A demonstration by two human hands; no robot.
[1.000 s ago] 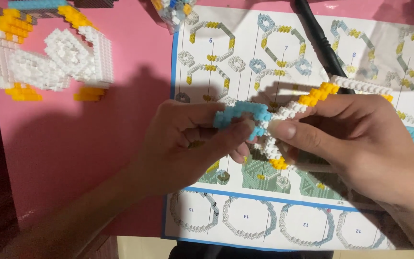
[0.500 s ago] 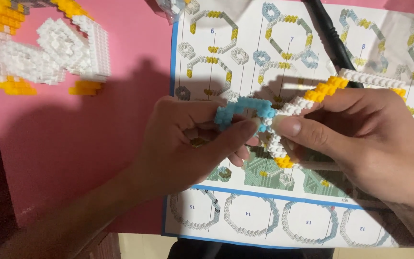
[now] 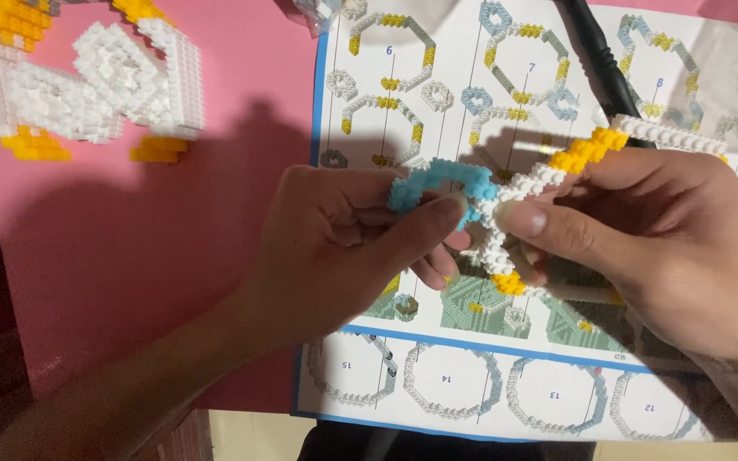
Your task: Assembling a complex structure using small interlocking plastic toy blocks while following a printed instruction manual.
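White-blue brick ring (image 3: 506, 205) pinched between both hands, long axis up-right.

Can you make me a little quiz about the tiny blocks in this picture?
1. True or false: the left hand pinches the light blue block ring.
2. What colour is the mat under the instruction sheet?
A. green
B. pink
C. grey
3. Which finished piece lies at the top left of the mat?

Key:
1. True. The right hand holds the joined white and yellow block strip.
2. B.
3. The white and yellow block model.
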